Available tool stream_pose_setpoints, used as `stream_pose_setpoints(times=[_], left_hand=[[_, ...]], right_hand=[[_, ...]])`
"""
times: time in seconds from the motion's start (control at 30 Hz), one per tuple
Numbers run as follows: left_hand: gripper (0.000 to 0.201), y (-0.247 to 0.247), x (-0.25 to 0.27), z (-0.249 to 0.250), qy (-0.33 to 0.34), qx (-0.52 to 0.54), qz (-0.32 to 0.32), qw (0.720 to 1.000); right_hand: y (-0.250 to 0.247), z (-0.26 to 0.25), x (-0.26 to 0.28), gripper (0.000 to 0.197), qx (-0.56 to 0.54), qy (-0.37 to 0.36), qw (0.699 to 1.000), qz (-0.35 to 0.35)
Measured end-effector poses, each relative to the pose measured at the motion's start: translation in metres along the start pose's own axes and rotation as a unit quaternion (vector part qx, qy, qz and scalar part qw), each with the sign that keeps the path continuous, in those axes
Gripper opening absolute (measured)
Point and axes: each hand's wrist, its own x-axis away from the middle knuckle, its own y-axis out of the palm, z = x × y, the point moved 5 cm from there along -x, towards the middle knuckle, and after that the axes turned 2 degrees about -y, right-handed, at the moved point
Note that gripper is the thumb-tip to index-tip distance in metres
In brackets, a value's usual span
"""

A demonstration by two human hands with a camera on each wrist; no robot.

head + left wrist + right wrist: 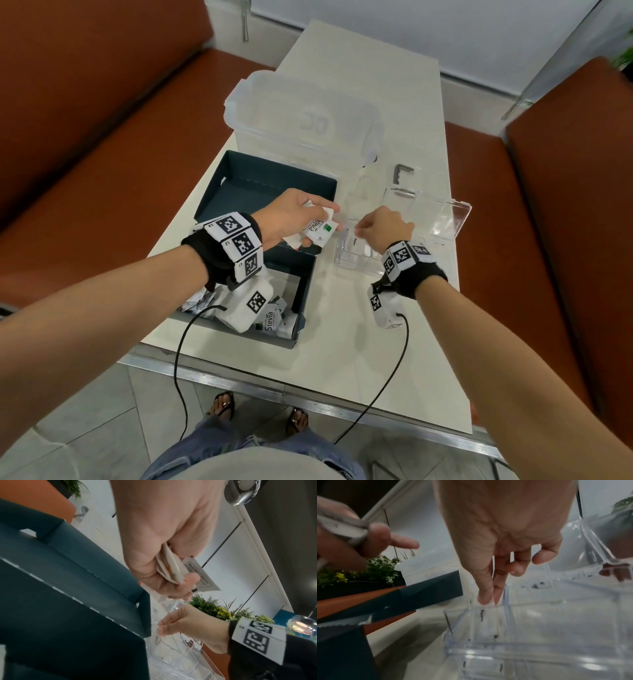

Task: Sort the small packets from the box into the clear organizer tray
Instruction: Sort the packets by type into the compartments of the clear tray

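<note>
While the dark box [260, 192] still has loose packets [272, 320] piled at its 6 o'clock end, the left hand [291, 219] grips a small stack of packets [320, 229] over its 3 o'clock edge. Right beside it, the right hand [383, 229] pinches one thin packet [485, 616] into the clear organizer tray [356, 263]. Big clear lidded tub [301, 113] sits at 12 o'clock, a metal bracket [402, 173] near 1.

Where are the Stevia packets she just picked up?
In the head view, the Stevia packets sit bunched in her left hand, above the dark box's right edge, just left of the clear organizer tray.
</note>
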Motion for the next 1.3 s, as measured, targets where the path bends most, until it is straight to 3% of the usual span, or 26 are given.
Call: stream_pose_setpoints(times=[0.13,0.33,0.7,0.8,0.87,0.93,1.0,1.07,1.13,1.23,1.3], left_hand=[[0.023,-0.001,-0.001,-0.001,-0.002,-0.007,0.002,1.000],[0.023,-0.001,-0.003,-0.003,-0.002,0.001,-0.001,1.000],[0.022,-0.002,-0.009,-0.001,0.008,0.013,-0.003,1.000],[0.022,-0.002,-0.010,0.003,0.023,0.026,0.005,0.999],[0.023,-0.002,-0.011,0.006,0.041,0.036,0.016,0.998],[0.025,0.001,-0.014,0.010,0.062,0.040,0.031,0.997],[0.024,0.007,-0.016,0.014,0.080,0.053,0.042,0.994],[0.022,0.015,-0.018,0.018,0.089,0.071,0.041,0.993],[0.026,0.025,-0.021,0.021,0.086,0.085,0.027,0.992],[0.036,0.037,-0.025,0.023,0.078,0.087,0.009,0.993],[0.036,0.043,-0.027,0.022,0.072,0.095,0.002,0.993]], right_hand=[[0.015,0.002,-0.008,0.006,0.063,0.007,0.998,-0.017],[0.032,0.000,-0.011,0.012,0.218,-0.052,0.974,-0.031],[0.028,-0.007,0.000,0.023,0.225,-0.094,0.969,-0.038],[0.003,-0.010,0.010,0.021,0.129,-0.086,0.987,0.043],[-0.019,-0.013,0.021,0.020,-0.056,-0.087,0.990,0.094],[-0.034,-0.019,0.037,0.015,-0.295,-0.087,0.947,0.091],[-0.040,-0.026,0.052,0.014,-0.435,-0.069,0.896,0.055],[-0.041,-0.027,0.061,0.017,-0.499,-0.054,0.865,0.018],[-0.046,-0.022,0.063,0.016,-0.520,-0.046,0.853,0.023],[-0.059,0.004,0.056,0.006,-0.529,-0.005,0.847,0.063],[-0.066,0.027,0.048,0.011,-0.507,0.022,0.857,0.088]])
